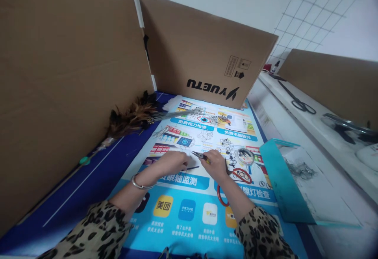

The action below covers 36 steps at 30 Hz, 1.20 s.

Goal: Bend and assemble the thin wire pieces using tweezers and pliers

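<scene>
My right hand [216,167] is wrapped round small needle-nose pliers [198,155] with dark and yellow handles. Their tips point left, toward my left hand [174,162]. The fingers of that left hand are curled and pressed together; what they hold, if anything, is too small to make out. A thin dark strip [193,168] lies just right of it on the printed sheet. Partly under my right forearm are red-handled scissors [242,175]. Beyond my right hand sit a round clear container [245,156] and several black wire rings and bits [232,158].
Cardboard panels [203,50] stand at the back and left. A brown feather duster [130,115] lies along the left, near a bundle of grey wires [183,112]. At the right are a teal-edged tray [279,188] with tangled wire and a ledge with black scissors [301,103].
</scene>
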Tool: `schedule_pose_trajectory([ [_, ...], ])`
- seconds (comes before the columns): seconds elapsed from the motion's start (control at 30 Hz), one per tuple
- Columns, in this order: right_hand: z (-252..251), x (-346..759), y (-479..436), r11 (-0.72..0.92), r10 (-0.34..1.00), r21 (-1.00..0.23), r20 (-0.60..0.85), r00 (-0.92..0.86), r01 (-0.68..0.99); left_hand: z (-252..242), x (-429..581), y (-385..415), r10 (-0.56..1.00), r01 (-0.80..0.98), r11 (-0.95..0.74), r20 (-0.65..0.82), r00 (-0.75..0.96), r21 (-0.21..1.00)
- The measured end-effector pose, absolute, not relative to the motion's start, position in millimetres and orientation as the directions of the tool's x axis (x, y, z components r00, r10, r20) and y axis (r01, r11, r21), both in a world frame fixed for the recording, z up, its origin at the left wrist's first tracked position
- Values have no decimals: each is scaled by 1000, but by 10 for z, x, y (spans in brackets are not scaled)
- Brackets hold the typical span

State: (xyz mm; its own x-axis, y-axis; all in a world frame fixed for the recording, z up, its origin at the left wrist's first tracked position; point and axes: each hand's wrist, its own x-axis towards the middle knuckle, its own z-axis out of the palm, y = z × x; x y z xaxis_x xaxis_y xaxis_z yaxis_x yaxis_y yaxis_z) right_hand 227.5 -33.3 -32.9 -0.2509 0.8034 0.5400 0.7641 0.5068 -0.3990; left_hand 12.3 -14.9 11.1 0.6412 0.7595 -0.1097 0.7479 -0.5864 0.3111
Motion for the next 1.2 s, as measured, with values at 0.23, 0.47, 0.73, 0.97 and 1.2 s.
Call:
schedule_pose_trajectory([
  [0.23,-314,2263,-342,504,805,-395,538,-252,768,67,156,-198,755,754,-640,-61,653,147],
  [0.47,-331,2256,-334,499,811,-386,524,-261,776,99,157,-201,722,725,-652,-109,683,223],
  [0.73,-327,2259,-336,499,813,-400,525,-254,769,54,72,-54,699,630,-618,-39,715,470],
  [0.97,-328,2261,-339,492,817,-395,516,-256,776,30,53,55,747,657,-567,-25,664,496],
  [1.2,-340,2263,-332,484,815,-386,525,-245,785,66,43,-28,760,710,-565,-71,646,419],
])
